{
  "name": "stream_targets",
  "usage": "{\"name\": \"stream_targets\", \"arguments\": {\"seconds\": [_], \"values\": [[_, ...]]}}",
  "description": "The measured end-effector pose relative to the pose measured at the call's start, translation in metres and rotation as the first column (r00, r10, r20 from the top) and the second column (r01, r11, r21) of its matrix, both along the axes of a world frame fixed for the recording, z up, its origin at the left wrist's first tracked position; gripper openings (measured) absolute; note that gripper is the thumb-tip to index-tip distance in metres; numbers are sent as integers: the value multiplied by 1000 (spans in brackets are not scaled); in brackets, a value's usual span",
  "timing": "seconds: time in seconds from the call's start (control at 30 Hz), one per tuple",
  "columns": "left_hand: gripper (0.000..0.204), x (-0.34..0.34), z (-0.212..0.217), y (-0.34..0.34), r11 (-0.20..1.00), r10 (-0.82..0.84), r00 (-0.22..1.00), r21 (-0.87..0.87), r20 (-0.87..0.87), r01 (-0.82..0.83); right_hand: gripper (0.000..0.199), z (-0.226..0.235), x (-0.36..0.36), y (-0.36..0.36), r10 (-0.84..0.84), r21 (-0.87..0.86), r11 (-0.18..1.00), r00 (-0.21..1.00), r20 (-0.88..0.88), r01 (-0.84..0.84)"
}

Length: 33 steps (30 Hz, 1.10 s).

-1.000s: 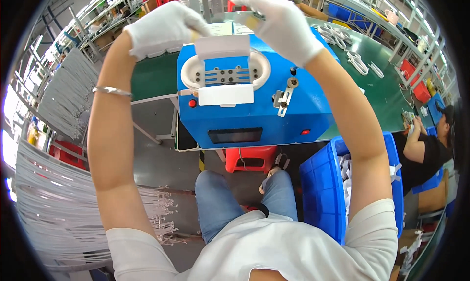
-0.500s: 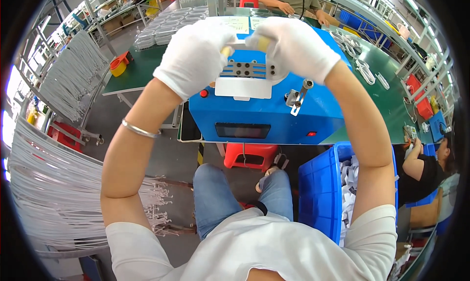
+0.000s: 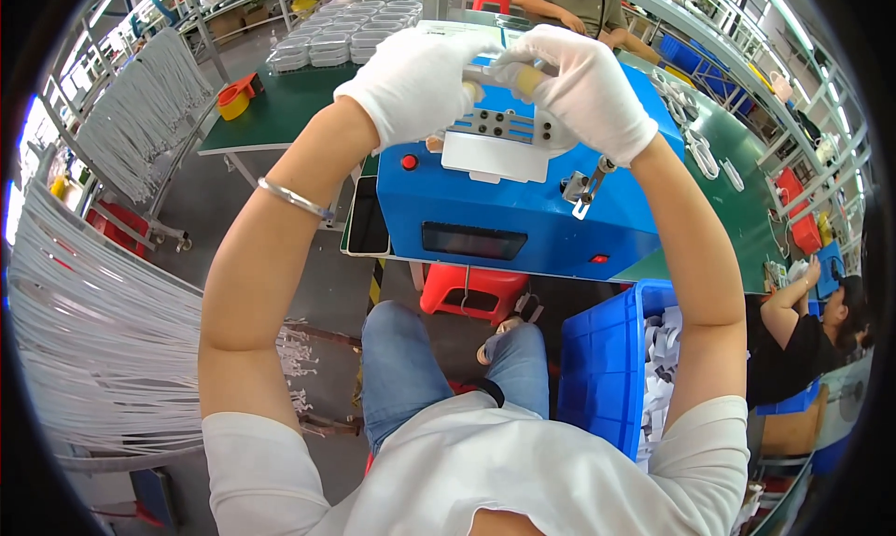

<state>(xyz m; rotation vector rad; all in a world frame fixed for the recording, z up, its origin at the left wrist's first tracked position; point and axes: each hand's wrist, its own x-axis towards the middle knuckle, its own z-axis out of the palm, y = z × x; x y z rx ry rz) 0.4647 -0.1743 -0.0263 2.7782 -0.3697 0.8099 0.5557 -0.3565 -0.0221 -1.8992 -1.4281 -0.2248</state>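
Observation:
Both my hands wear white gloves with pale yellow covers at some fingertips. My left hand (image 3: 415,80) and my right hand (image 3: 593,92) are raised close together over the blue machine (image 3: 560,230), fingers closed in pinches. Between them shows a thin pale piece (image 3: 480,72) that both seem to grip; its kind is hard to make out. Just below the fingers sit a slotted metal bracket (image 3: 504,125) and a white plate (image 3: 495,157) on the machine's top. To the right, a metal clamp arm (image 3: 586,189) stands near my right wrist.
A blue bin (image 3: 597,373) of white scraps stands by my right arm. Clear plastic trays (image 3: 345,36) and a yellow tape dispenser (image 3: 233,105) occupy the green table (image 3: 289,125). White strips (image 3: 112,349) hang at left. Co-workers sit across the table and at right.
The whole picture has shifted slightly right with my head. My hands stay above the bracket, and their fingertips are a little closer together.

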Motion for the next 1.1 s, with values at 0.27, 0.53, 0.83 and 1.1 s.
{"name": "stream_targets", "arguments": {"seconds": [0.27, 0.53, 0.83, 1.1], "values": [[25, 2, -9, 2, 989, 5, 1000, -147, 25, -1, 10, 8, -11, 0, -53, -18, 997, 838, 543, 75], [18, 3, -11, 5, 999, -18, 982, -46, 191, 27, 21, 17, -7, 13, -75, -171, 984, 981, -180, 44], [26, -24, -62, 8, 867, 402, 785, -471, 472, -162, 35, 0, 16, -9, -12, -76, 997, 912, -410, -21], [33, -40, -88, -31, 472, 97, 887, -806, 451, 358, 48, 6, 7, -15, 33, -232, 968, 965, -261, -96]]}}
